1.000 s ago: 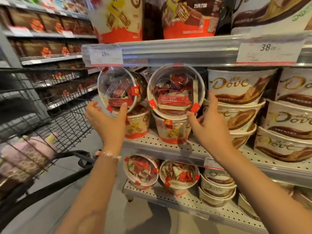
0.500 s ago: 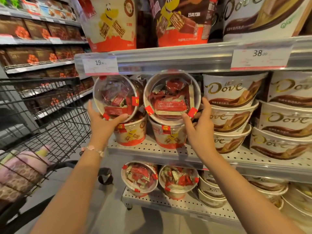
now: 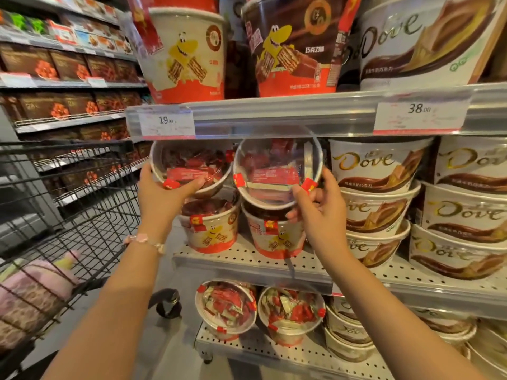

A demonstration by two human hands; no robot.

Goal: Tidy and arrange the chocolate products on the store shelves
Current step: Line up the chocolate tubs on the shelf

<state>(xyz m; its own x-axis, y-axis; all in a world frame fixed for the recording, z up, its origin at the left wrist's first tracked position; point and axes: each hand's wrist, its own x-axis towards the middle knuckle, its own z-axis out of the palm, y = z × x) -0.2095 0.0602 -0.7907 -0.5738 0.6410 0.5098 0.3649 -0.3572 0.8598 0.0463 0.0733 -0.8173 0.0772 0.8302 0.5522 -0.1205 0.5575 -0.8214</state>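
Observation:
Two wafer chocolate tubs lie on their sides on the middle shelf, clear lids facing me. My left hand [image 3: 162, 197] grips the lower rim of the left tilted tub [image 3: 192, 167]. My right hand [image 3: 319, 212] holds the lower right rim of the right tilted tub [image 3: 277, 171], thumb on the lid edge. Each tilted tub rests on an upright tub of the same kind: the left upright tub [image 3: 212, 229] and the right upright tub [image 3: 277, 238]. The upper edges of both tilted tubs are hidden behind the shelf's price rail [image 3: 274, 119].
Stacked white Dove tubs [image 3: 378, 196] fill the shelf right of my right hand. Large wafer tubs [image 3: 189, 56] stand on the shelf above. More wafer tubs [image 3: 226, 307] sit on the lower shelf. A black wire shopping cart [image 3: 63, 215] stands at my left.
Both hands have slid closer round the lower rims of the tilted tubs. The two tubs have moved a little up and back under the price rail. The camera has moved nearer the shelf.

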